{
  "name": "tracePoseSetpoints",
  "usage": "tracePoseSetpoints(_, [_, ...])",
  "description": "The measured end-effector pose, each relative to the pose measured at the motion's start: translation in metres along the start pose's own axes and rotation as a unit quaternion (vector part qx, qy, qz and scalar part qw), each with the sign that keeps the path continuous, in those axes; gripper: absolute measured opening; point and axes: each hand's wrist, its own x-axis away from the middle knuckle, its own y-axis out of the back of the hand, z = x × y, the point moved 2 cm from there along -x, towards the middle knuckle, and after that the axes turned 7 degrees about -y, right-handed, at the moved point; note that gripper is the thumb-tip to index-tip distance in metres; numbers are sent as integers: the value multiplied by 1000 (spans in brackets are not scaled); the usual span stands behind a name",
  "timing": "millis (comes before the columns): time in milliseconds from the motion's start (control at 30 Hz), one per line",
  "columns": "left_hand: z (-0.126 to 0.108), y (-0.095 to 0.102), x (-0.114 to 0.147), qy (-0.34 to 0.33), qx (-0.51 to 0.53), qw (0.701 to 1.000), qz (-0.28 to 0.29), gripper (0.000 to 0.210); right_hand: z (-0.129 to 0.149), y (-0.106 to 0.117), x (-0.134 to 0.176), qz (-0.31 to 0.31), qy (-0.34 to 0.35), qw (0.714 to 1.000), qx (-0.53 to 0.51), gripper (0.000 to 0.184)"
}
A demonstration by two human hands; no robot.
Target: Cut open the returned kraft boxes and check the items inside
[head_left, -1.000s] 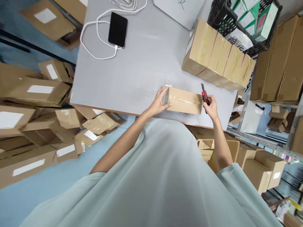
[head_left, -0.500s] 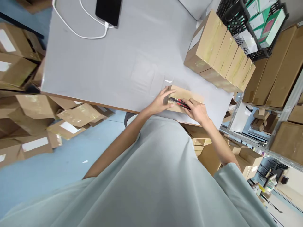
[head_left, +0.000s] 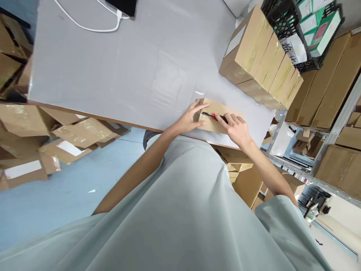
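Note:
A small brown cardboard box (head_left: 213, 127) lies near the front edge of the table, with clear tape at its left end. My left hand (head_left: 186, 121) grips that end, fingers along the far side and thumb on the near side. In my right hand (head_left: 237, 130) is a black and red utility knife (head_left: 213, 116), held low over the box. Its tip points left at the taped end, between my left thumb and fingers. Whether the blade is in the tape is too small to tell.
Several taped cardboard boxes (head_left: 254, 49) stand in a row on the grey table (head_left: 113, 71), at the right. Behind them is a black crate (head_left: 282, 22). A phone (head_left: 124, 5) with a white cable lies at the far left. Cardboard boxes (head_left: 84, 131) are heaped on the floor.
The view has shifted and turned slightly. My right fingers are less curled, and the knife has turned a little over the box's left end. My left hand keeps its hold on the box.

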Motion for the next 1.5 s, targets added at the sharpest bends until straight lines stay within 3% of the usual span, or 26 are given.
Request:
tracePoseSetpoints(200, [-7, 3, 2, 0, -21, 1000, 6, 100, 23, 25, -4, 25, 16, 999, 14, 58])
tracePoseSetpoints(433, [-10, 4, 4, -3, -25, 1000, 7, 102, 35, 33, -15, -3, 44, 998, 41, 52])
tracePoseSetpoints(667, [-13, 7, 3, 16, -50, 999, 10, 102, 18, 29, -4, 10, 53, 997, 47, 53])
tracePoseSetpoints(1100, [-18, 6, 6, 33, -54, 998, 8, 101, -51, 6, 71, 75, -19, 995, 62, 59])
tracePoseSetpoints(1333, [-6, 4, 5, 42, -48, 998, 6, 99, -56, 5, 87, 69, -38, 995, 54, 60])
tracePoseSetpoints(1500, [0, 4, 4, 45, -40, 998, 10, 102, -32, 9, 55, 6, -17, 1000, 3, 61])
